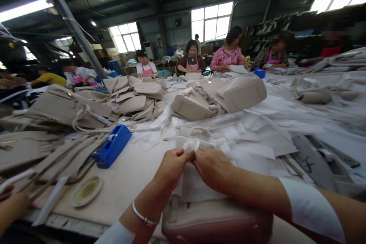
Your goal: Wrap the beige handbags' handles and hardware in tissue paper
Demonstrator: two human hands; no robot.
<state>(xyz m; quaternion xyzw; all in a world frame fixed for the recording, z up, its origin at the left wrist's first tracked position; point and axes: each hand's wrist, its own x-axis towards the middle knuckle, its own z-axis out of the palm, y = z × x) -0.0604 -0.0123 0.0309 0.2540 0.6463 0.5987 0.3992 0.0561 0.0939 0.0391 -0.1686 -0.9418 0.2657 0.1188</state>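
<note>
My left hand and my right hand meet at the middle, fingers pinched together on a crumpled piece of white wrapping. Just below them, a white sheet lies over the top of a beige bag that stands at the table's front edge. The bag's handle, partly covered in white wrapping, rises behind my fingers. A bracelet circles my left wrist.
Left of my hands are a blue tape dispenser and a tape roll. Beige bags and white paper sheets cover much of the table. Another person's hand is at the far left; several people work opposite.
</note>
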